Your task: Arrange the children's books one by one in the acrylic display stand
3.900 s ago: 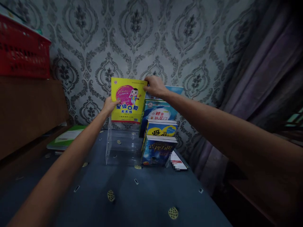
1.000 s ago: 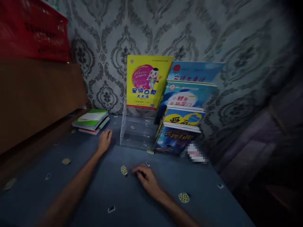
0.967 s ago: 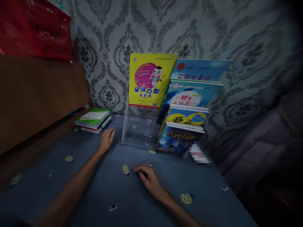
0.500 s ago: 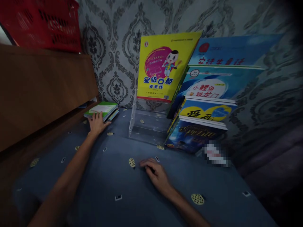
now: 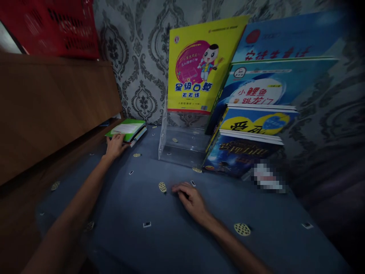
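Note:
At the near edge of a small stack of books by the wooden cabinet is my left hand [image 5: 115, 147]. Its fingers grip the near edge of the green book [image 5: 134, 125] on top, with the thumb at the stack's near right corner; how far the fingers reach under it is hidden. My right hand [image 5: 191, 199] hovers over or rests on the dark blue cloth [image 5: 122, 224], empty, with loosely bent, slightly blurred fingers and a gap beside the thumb. Beyond it stands a clear acrylic book rack [image 5: 182, 152], with a yellow workbook [image 5: 196, 76] upright on its upper tier.
Several books fill the rack's right side in steps, among them a light blue book [image 5: 256, 87] and a dark blue book [image 5: 242, 152]. A blurred-out white item [image 5: 268, 177] lies beside them. The wooden cabinet [image 5: 57, 110] borders the left, bearing a red basket [image 5: 62, 30]. Patterned wallpaper [image 5: 137, 57] rises behind.
My left hand's fingers have drawn from the green book's top to its near edge. The right hand stays nearly in place. The whole view has shifted slightly.

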Action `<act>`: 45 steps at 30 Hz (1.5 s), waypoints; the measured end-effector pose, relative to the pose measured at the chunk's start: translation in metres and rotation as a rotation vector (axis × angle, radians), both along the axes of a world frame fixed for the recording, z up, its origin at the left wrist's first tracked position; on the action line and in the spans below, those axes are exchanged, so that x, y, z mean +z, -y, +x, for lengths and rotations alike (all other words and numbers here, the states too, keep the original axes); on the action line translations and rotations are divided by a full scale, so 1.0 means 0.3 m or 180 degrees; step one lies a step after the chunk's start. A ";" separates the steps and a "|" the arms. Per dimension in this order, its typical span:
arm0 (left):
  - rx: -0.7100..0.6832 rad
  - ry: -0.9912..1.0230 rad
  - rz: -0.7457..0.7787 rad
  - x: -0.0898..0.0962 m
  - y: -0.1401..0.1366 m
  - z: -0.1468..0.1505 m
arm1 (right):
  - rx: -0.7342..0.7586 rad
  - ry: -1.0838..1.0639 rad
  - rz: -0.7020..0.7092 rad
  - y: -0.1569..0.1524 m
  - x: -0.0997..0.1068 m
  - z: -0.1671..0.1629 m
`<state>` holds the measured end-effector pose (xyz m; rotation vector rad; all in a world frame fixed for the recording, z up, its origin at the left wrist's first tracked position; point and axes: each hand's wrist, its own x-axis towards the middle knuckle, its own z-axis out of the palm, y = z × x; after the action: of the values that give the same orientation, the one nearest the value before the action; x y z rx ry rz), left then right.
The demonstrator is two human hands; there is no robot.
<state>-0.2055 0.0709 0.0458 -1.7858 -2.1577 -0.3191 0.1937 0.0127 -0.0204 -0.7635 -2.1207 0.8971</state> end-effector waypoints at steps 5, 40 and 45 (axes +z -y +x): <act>-0.0128 -0.0359 -0.0039 0.020 0.021 -0.011 | -0.0010 -0.0035 0.0052 -0.001 -0.011 -0.003; -0.0844 -0.0513 -0.1314 0.080 0.267 0.678 | 0.0054 0.0057 0.0231 -0.005 -0.018 -0.006; -0.0861 -0.0219 -0.1346 0.062 0.283 0.724 | 0.0080 0.0169 0.0170 0.003 0.000 -0.006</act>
<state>0.0116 -0.0140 0.0645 -2.2853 -2.0450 0.1525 0.1919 0.0118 -0.0205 -0.7424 -2.1963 0.8382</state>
